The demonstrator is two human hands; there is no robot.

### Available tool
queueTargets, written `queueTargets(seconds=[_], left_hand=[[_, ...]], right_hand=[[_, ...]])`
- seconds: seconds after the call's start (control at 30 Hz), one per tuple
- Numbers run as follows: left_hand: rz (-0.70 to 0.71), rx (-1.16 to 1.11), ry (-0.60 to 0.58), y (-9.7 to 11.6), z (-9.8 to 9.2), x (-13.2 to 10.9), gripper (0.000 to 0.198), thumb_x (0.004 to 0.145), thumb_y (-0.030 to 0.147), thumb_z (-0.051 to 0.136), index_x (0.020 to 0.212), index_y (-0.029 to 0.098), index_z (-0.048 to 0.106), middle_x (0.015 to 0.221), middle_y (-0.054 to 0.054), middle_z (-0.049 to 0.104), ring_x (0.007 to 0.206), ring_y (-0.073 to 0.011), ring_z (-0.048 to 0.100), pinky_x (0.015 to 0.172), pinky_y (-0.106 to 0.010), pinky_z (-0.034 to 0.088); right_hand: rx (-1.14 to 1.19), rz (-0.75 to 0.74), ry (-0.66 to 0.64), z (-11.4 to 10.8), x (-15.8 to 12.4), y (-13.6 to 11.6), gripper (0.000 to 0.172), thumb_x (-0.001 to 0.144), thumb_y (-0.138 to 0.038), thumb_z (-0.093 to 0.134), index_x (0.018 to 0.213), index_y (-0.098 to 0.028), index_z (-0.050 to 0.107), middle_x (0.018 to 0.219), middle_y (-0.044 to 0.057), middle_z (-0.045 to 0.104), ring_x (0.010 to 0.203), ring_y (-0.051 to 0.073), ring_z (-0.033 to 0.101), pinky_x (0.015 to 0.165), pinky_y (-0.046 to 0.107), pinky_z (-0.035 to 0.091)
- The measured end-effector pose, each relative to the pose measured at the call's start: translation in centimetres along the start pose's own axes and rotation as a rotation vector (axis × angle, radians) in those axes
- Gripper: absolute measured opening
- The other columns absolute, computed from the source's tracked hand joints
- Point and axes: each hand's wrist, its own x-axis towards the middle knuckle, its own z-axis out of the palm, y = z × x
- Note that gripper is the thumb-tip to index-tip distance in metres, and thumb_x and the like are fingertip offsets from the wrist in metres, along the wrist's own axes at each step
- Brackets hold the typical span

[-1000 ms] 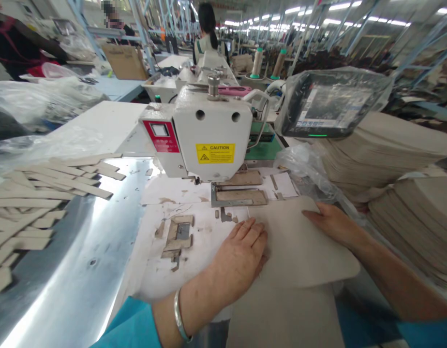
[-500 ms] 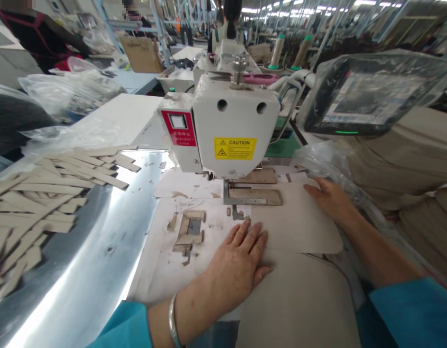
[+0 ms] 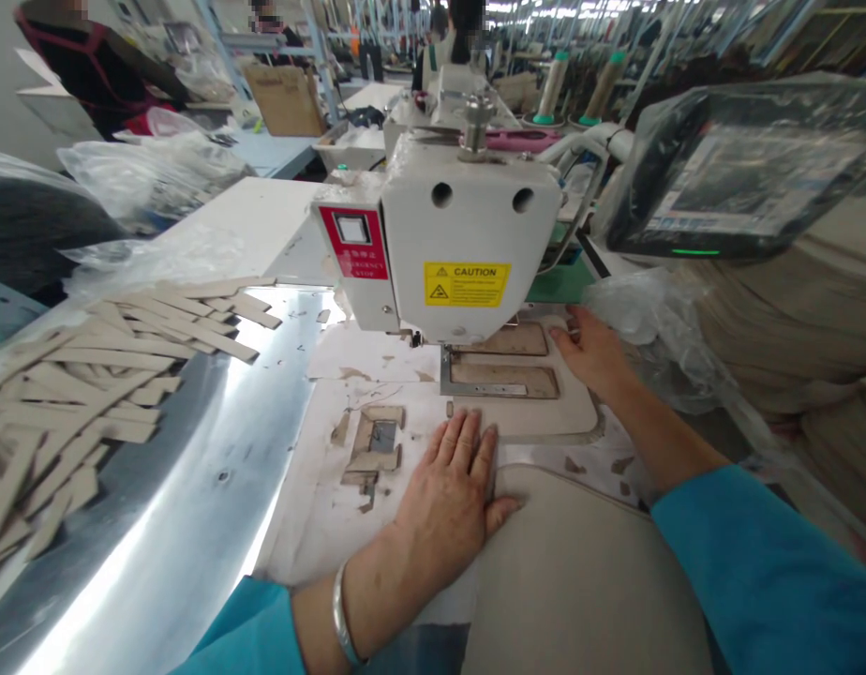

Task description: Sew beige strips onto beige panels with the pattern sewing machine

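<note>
A beige fabric panel (image 3: 538, 419) lies beneath the clamp frame (image 3: 503, 381) of a white sewing machine (image 3: 468, 225). My left hand (image 3: 451, 478) rests flat, fingers stretched out, with its fingertips at the panel's front left edge. At the panel's far right corner is my right hand (image 3: 598, 356), its thumb and fingers apart and touching the cloth. Closer to me, a second beige panel (image 3: 594, 572) lies under my left thumb and runs off the bottom of the view. The machine head hides the needle area.
Beige fabric strips (image 3: 116, 375) are heaped at left on the metal tabletop (image 3: 215, 525). A plastic-wrapped control screen (image 3: 749, 178) hangs at upper right, above stacked beige fabric (image 3: 777, 309). Plastic bags (image 3: 152, 178) and a cardboard box (image 3: 285, 98) stand behind. A person (image 3: 88, 66) is at far left.
The upper panel has slid forward and left, further under the clamp, and a gap now separates it from the nearer panel. My right hand moved forward and left with it.
</note>
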Motion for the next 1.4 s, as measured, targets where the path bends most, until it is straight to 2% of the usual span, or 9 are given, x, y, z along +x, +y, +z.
queueTargets(seconds=[0.1, 0.2, 0.37, 0.53, 0.7, 0.93, 1.1, 1.23, 1.4], left_hand=[[-0.005, -0.007, -0.013, -0.1, -0.1, 0.1, 0.076, 0.094, 0.063, 0.036, 0.147, 0.009, 0.039, 0.155, -0.022, 0.035, 0.145, -0.0362, 0.031, 0.116, -0.051, 0.037], [-0.007, -0.017, -0.022, 0.0, -0.2, 0.2, 0.076, 0.093, 0.064, 0.037, 0.146, 0.009, 0.040, 0.156, -0.022, 0.035, 0.145, -0.0367, 0.031, 0.116, -0.051, 0.037], [-0.013, -0.022, -0.024, 0.0, -0.4, 0.5, 0.075, 0.092, 0.062, 0.044, 0.146, 0.010, 0.041, 0.154, -0.022, 0.039, 0.143, -0.0396, 0.034, 0.116, -0.053, 0.037], [-0.024, -0.062, -0.009, 0.0, -0.6, 1.2, 0.064, 0.093, 0.060, 0.043, 0.146, 0.023, 0.043, 0.148, -0.015, 0.046, 0.138, -0.0392, 0.040, 0.113, -0.055, 0.038], [-0.032, -0.049, -0.009, 0.4, -0.6, 1.4, 0.064, 0.093, 0.057, 0.043, 0.144, 0.017, 0.045, 0.139, -0.015, 0.051, 0.129, -0.0370, 0.045, 0.112, -0.054, 0.040], [-0.023, -0.067, -0.037, 0.7, -0.6, 1.1, 0.066, 0.093, 0.054, 0.047, 0.142, 0.009, 0.044, 0.134, -0.016, 0.052, 0.126, -0.0353, 0.045, 0.110, -0.052, 0.042], [-0.019, -0.056, -0.036, 0.7, -0.6, 1.1, 0.063, 0.092, 0.053, 0.049, 0.138, 0.008, 0.048, 0.128, -0.016, 0.055, 0.123, -0.0357, 0.047, 0.108, -0.052, 0.044], [0.000, -0.036, -0.014, 0.6, -0.6, 1.2, 0.062, 0.093, 0.052, 0.049, 0.137, 0.008, 0.049, 0.126, -0.017, 0.056, 0.120, -0.0356, 0.049, 0.106, -0.053, 0.046], [-0.001, -0.020, -0.006, 0.7, -0.6, 1.3, 0.061, 0.093, 0.051, 0.049, 0.137, 0.008, 0.049, 0.126, -0.017, 0.056, 0.120, -0.0358, 0.049, 0.105, -0.053, 0.046]], right_hand=[[0.082, -0.266, -0.034, -2.9, -4.7, 0.3, 0.050, 0.093, -0.032, 0.048, 0.139, -0.014, 0.049, 0.138, 0.018, 0.056, 0.124, 0.031, 0.057, 0.105, 0.050, 0.049], [0.042, -0.488, -0.258, -5.0, -10.1, 0.5, 0.052, 0.097, -0.030, 0.046, 0.148, -0.020, 0.039, 0.150, 0.013, 0.045, 0.141, 0.027, 0.040, 0.114, 0.050, 0.040], [-0.106, -0.567, -0.330, -4.9, -14.2, 0.7, 0.061, 0.099, -0.029, 0.044, 0.156, -0.021, 0.023, 0.157, 0.012, 0.034, 0.147, 0.026, 0.028, 0.116, 0.054, 0.037], [-0.162, -0.584, -0.308, -4.5, -13.9, 0.6, 0.053, 0.098, -0.030, 0.047, 0.150, -0.021, 0.039, 0.158, 0.013, 0.030, 0.148, 0.027, 0.024, 0.117, 0.053, 0.035], [-0.155, -0.572, -0.304, -4.4, -14.2, 0.3, 0.049, 0.097, -0.033, 0.050, 0.145, -0.027, 0.048, 0.159, 0.012, 0.028, 0.147, 0.032, 0.026, 0.115, 0.058, 0.036], [-0.074, -0.469, -0.241, -5.1, -14.2, -0.1, 0.044, 0.095, -0.030, 0.052, 0.137, -0.018, 0.056, 0.141, 0.012, 0.055, 0.134, 0.027, 0.049, 0.112, 0.049, 0.045], [-0.009, -0.463, -0.222, -5.9, -14.4, -0.2, 0.036, 0.094, -0.024, 0.051, 0.127, -0.016, 0.062, 0.134, 0.011, 0.062, 0.129, 0.025, 0.055, 0.109, 0.044, 0.049], [0.112, -0.369, -0.133, -5.6, -12.1, 0.3, 0.024, 0.095, -0.022, 0.049, 0.110, -0.019, 0.067, 0.112, 0.008, 0.073, 0.106, 0.020, 0.069, 0.096, 0.035, 0.056], [-0.086, -0.311, -0.121, -2.5, -6.7, 0.9, 0.045, 0.097, -0.027, 0.039, 0.132, -0.004, 0.056, 0.141, 0.019, 0.054, 0.137, 0.030, 0.045, 0.114, 0.048, 0.040]])
